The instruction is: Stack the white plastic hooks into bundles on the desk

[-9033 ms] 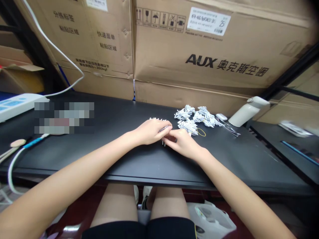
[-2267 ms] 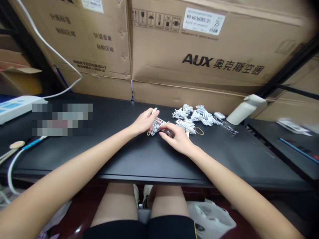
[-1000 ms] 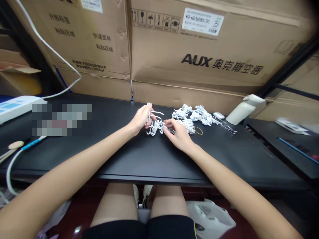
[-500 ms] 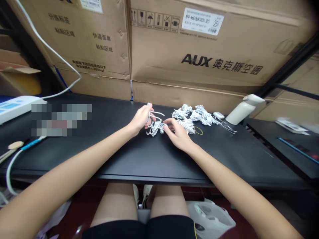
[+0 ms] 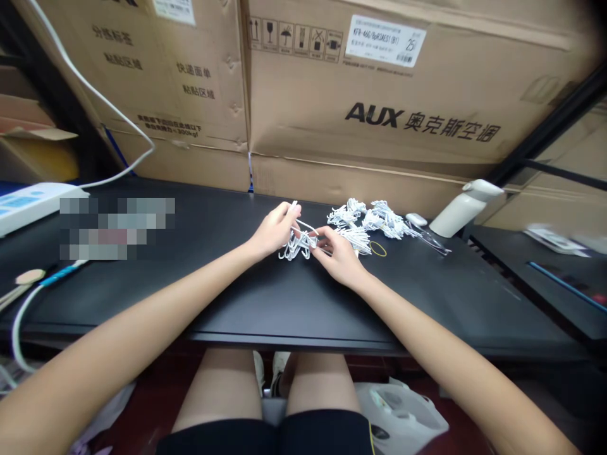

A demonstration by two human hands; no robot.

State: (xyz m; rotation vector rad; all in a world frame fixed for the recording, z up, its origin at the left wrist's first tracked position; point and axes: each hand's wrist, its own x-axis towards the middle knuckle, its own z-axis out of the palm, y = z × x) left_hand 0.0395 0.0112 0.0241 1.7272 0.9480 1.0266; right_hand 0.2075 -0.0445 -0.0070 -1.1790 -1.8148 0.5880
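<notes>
White hooked pieces, thin like bent wire or cord, lie in a small bunch [image 5: 298,246] on the black table [image 5: 284,303]. My left hand [image 5: 277,230] is closed on a few white pieces just above the bunch's left side; their ends point right. The fingers of my right hand [image 5: 336,254] are closed on the right end of the bunch. Right behind that hand, several white bundles [image 5: 356,240] of similar pieces are heaped, with a yellow rubber band [image 5: 378,248] beside them.
A white bottle [image 5: 465,207] leans at the back right, near glasses [image 5: 431,241] and a small white case [image 5: 416,219]. Large cardboard boxes [image 5: 379,139] stand along the back. At the left are a white power strip [image 5: 38,201] and cable.
My left hand has moved slightly right and down with its white pieces, whose ends now reach my right fingers. My right hand has barely shifted.
</notes>
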